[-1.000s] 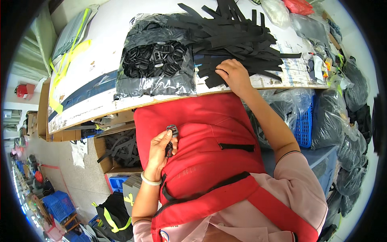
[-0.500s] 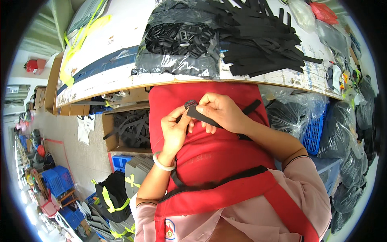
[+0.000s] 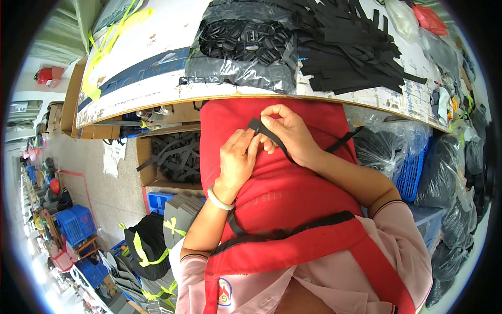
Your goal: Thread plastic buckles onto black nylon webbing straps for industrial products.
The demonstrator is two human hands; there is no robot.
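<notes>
Over my red apron [image 3: 272, 204] both hands are closed at a black webbing strap [image 3: 256, 125]. My left hand [image 3: 236, 161] pinches near the strap's upper end; the small black buckle there is covered by the strap and fingers and cannot be made out. With thumb and bent fingers, my right hand [image 3: 291, 137] grips the strap just beside the left fingertips. From there the strap runs under my right hand, and a black length shows past my right wrist.
Beyond my lap is a white worktable [image 3: 151, 78] holding a plastic bag of black buckles [image 3: 246, 42] and a pile of cut black straps [image 3: 350, 57]. A cardboard box of straps [image 3: 175, 159] stands below left. Clear bags [image 3: 376, 149] and a blue crate [image 3: 410, 167] are at right.
The strap end has come up over the buckle, which showed between my fingers before. My left fingers have moved in closer under it, and my hands have shifted slightly up and right.
</notes>
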